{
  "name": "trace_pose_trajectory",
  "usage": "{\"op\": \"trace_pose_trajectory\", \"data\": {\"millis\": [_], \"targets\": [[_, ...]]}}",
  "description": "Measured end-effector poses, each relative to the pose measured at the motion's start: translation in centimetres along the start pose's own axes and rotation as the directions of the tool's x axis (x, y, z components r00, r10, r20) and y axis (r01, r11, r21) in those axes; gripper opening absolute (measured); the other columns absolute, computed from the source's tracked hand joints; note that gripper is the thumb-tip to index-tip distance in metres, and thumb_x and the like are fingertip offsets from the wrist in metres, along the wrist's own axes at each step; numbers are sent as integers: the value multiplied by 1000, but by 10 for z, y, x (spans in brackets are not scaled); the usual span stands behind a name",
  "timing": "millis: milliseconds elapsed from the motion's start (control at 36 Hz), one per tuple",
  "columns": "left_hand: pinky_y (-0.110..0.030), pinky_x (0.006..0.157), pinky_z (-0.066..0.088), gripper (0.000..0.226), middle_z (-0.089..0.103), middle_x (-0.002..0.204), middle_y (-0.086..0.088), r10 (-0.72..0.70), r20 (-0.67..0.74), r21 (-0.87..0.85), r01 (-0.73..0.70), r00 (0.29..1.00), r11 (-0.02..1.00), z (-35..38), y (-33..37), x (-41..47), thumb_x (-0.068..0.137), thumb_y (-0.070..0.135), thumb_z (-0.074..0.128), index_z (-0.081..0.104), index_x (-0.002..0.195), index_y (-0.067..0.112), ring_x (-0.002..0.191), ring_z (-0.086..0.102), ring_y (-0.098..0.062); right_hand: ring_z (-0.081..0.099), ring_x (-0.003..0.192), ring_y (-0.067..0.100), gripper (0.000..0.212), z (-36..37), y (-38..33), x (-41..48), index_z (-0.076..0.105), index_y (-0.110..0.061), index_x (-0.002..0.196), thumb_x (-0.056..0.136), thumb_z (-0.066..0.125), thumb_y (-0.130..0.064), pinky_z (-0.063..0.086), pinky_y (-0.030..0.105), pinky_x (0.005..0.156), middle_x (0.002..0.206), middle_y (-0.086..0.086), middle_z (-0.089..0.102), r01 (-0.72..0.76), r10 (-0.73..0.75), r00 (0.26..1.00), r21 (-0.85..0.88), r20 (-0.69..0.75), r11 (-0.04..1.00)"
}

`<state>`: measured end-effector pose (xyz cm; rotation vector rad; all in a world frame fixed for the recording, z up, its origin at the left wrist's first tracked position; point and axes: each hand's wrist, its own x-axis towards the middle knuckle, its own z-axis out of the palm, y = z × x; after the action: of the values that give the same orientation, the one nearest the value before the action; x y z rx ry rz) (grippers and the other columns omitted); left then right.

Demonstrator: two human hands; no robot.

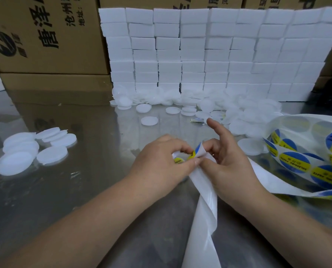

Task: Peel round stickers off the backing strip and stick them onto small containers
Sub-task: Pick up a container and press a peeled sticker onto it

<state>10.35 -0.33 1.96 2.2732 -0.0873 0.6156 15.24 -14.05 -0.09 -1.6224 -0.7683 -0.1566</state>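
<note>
The half-lifted round sticker [197, 150] stands up off the backing strip [204, 206] between two hands held close together: the left hand [161, 163] pinches the sticker's edge, and the right hand [230, 163] grips the strip just beside it, forefinger sticking out straight. The strip's long axis runs from the hands back toward the person, so the peel likely goes leftward, away from the right hand. The nearest container [251, 145] lies just right of that hand, nearer it than the left
</note>
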Motion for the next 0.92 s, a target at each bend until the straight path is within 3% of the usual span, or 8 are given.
{"op": "trace_pose_trajectory", "data": {"millis": [111, 194, 306, 417, 556, 694, 917], "targets": [[-5, 63, 35, 14, 57, 78, 14, -55, -20, -76, 54, 998, 996, -3, -1, 2, 69, 36, 70, 59, 62, 42, 80, 51, 5, 59, 84, 9, 69, 1, -1, 0, 38, -63, 112, 82, 56, -4, 45, 38, 92, 82, 0, 58, -3, 3, 1000, -7, 7, 1000], [-5, 56, 37, 12, 61, 67, 21, -144, -14, -211, 137, 990, 968, -4, -1, 4, 72, 34, 66, 64, 60, 37, 64, 53, 8, 60, 83, 6, 64, 1, -4, -1, 37, -62, 111, 79, 52, -9, 44, 30, 85, 81, -6, 61, -10, 10, 1000, 2, 10, 1000], [-5, 54, 38, 16, 63, 63, 20, -254, -194, -286, 193, 948, 939, -10, -5, 11, 79, 28, 64, 65, 63, 29, 58, 52, 7, 59, 78, 5, 64, -1, -6, -2, 39, -60, 109, 75, 49, -7, 44, 21, 74, 81, -14, 62, -19, 19, 1000, -4, -18, 1000], [-2, 43, 34, 20, 58, 62, 14, -326, -328, -380, 192, 886, 905, -15, -6, 15, 83, 29, 63, 61, 64, 26, 47, 49, 11, 54, 70, 11, 76, -2, -6, -1, 41, -67, 102, 78, 50, 5, 45, 24, 63, 91, -25, 54, -34, 34, 997, -3, -67, 999], [-2, 50, 35, 22, 58, 65, 13, -276, -345, -287, 179, 897, 941, -16, -8, 13, 82, 39, 61, 61, 65, 26, 55, 49, 12, 45, 66, 1, 73, -2, -9, -1, 45, -57, 103, 75, 49, 10, 38, 10, 64, 109, -27, 49, 25, -50, 985, -144, -168, 989], [-14, 64, 37, 21, 60, 81, 8, -212, -323, -154, 170, 922, 973, -13, -9, 10, 78, 46, 57, 59, 66, 29, 75, 52, -2, 49, 66, -11, 60, -2, -14, -1, 58, -44, 80, 73, 47, 14, 37, 4, 62, 107, -26, 48, 55, -95, 979, -210, -182, 976], [-20, 73, 36, 23, 55, 88, 13, -51, -303, -9, 51, 952, 999, -13, -3, 4, 70, 55, 50, 58, 72, 34, 89, 49, -1, 56, 74, -11, 57, 0, -14, -3, 61, -33, 57, 70, 46, 20, 37, 2, 65, 74, -14, 61, 60, -81, 989, -165, -120, 984]]}}
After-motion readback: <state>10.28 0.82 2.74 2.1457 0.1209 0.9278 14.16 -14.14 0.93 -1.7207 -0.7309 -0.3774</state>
